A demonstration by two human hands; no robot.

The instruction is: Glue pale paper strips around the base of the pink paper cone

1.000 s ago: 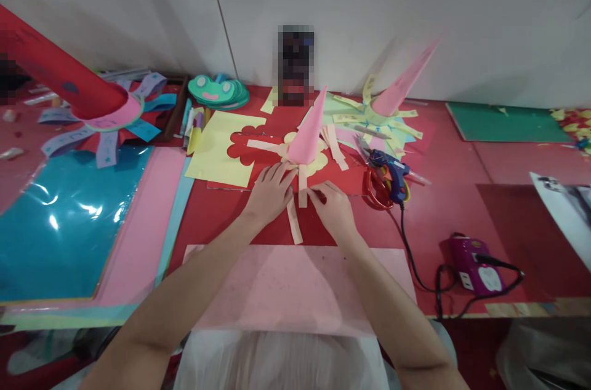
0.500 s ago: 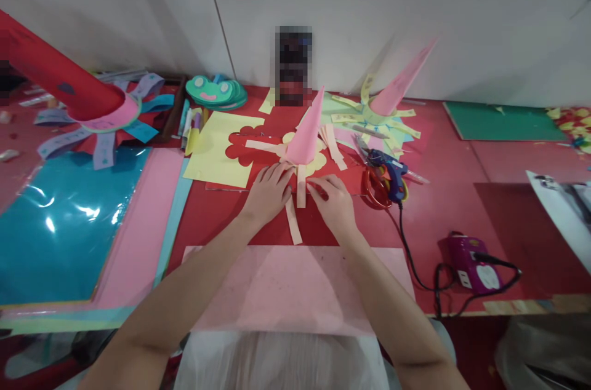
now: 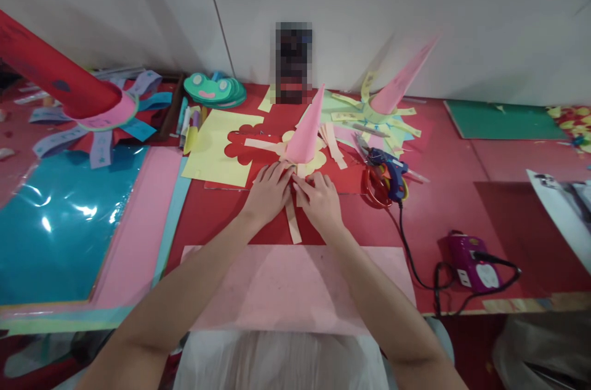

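A pink paper cone stands on a pale yellow scalloped paper flower in front of me. From its base a pale paper strip reaches left, and another paper strip points towards me. My left hand is at the near side of the cone base, fingers bent over the paper and thumb by the near strip's upper end. Touching a short strip below the cone, my right hand has thumb and index finger pinched close to my left fingertips. The fingers hide much of the joint.
A blue glue gun lies right, its cord running to a purple power box. Behind stands another pink cone. Left are a red paper tube, green frog cutouts and a blue sheet. Pink paper lies nearest me.
My right hand has moved left, from beside the short strip onto it, and now meets my left fingertips. My left hand stays almost where it was.
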